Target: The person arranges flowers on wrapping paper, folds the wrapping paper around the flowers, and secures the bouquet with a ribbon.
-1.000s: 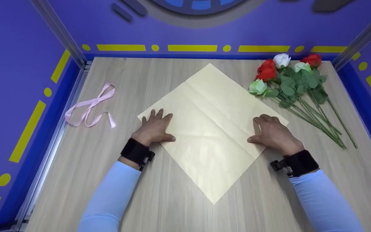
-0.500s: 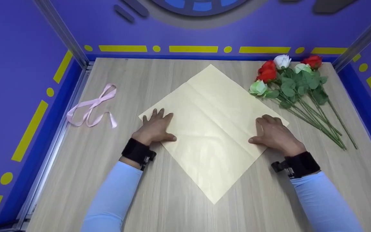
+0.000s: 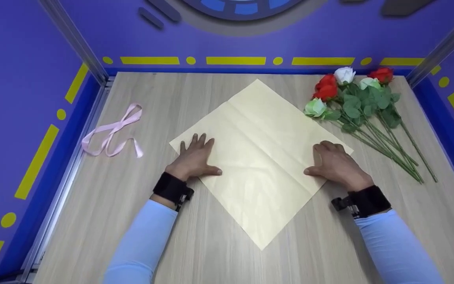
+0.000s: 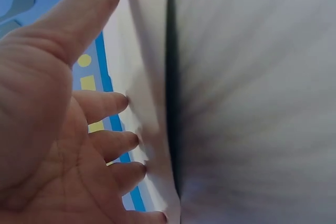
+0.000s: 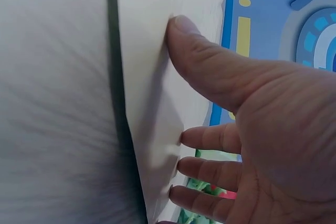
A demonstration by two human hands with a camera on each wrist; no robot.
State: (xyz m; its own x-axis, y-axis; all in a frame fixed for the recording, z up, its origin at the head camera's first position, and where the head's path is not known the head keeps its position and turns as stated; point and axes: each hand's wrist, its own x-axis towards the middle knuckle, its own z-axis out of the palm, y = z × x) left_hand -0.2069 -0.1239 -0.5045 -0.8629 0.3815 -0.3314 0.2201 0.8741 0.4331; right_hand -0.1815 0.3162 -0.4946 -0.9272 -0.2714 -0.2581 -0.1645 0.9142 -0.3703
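A creased, cream-coloured sheet of wrapping paper lies on the table as a diamond, one corner toward the person. My left hand rests near its left corner with fingers spread. On the right side, my right hand touches the paper with its fingertips, thumb held apart from the fingers. In the left wrist view, the fingertips of the left hand meet the paper. The right wrist view shows the right hand's thumb and fingers on the sheet, palm raised off it.
Artificial roses in red, white and pale green lie at the back right, stems pointing toward the front right. A loose pink ribbon lies on the left of the wood-grain table. Blue panels enclose the back and sides.
My left hand has shifted slightly to the right over the paper. The right hand, the sheet, the roses and the ribbon stay where they were.
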